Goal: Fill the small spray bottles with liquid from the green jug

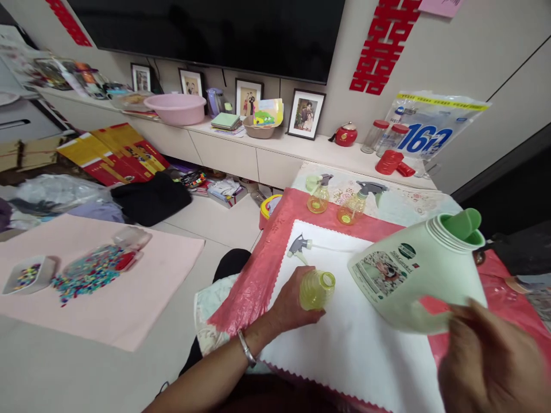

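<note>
My left hand (289,303) grips a small yellow spray bottle (317,288) with its top off, standing on a white cloth (353,344). Its grey spray head (299,245) lies on the cloth just behind. My right hand (491,361) holds a large pale green detergent jug (413,272) tilted to the right, its green spout (464,225) open and raised. The jug hovers to the right of the small bottle, apart from it.
Two more filled yellow spray bottles (319,195) (356,205) stand at the table's far side on a red sheet (275,252). To the left, a pink mat (107,298) carries coloured beads and trays. A low cabinet (258,155) with frames and a pink basin runs behind.
</note>
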The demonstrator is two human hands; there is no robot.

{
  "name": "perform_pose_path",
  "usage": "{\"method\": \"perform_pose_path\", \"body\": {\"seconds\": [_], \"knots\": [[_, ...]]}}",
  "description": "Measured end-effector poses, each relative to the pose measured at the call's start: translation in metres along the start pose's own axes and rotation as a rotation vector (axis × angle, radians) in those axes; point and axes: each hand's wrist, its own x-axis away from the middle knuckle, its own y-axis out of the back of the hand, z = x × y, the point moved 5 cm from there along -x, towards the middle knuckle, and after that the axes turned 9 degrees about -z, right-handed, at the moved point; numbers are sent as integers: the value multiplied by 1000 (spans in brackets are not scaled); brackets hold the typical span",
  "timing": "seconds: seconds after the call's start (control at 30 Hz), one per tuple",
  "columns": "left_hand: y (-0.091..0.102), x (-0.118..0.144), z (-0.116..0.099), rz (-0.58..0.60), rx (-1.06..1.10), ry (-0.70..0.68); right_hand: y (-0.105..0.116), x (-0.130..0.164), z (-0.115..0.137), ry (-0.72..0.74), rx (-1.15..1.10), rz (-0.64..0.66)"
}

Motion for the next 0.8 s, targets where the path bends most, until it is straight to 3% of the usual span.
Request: {"method": "perform_pose_path", "body": {"seconds": [0.03,0.1,0.17,0.2,0.3,0.4,0.5,0.6,0.7,0.8], "knots": [[0,0,-1,-7,-2,-13,-15,-3,18,101,-62,65],[0,1,-2,-15,7,-34,-60,-4,44,217,-244,324],[0,1,-3,-16,21,-44,-116,-2,48,138,-293,597],[0,2,-4,-15,27,-45,-148,4,44,77,-239,803],[0,1,-5,-5,40,-30,-216,16,34,55,-169,980],[1,0,-7,-1,71,-40,-255,32,31,74,-117,1088],[0,0,-8,2,86,-64,-270,41,34,75,-72,1115],[0,0,-5,8,70,-52,-265,26,39,46,-88,1039],[-1,-1,-1,13,42,-35,-238,-14,42,-12,-156,848],[-1,-2,1,18,0,-38,-189,-58,45,-81,-239,622]]}}
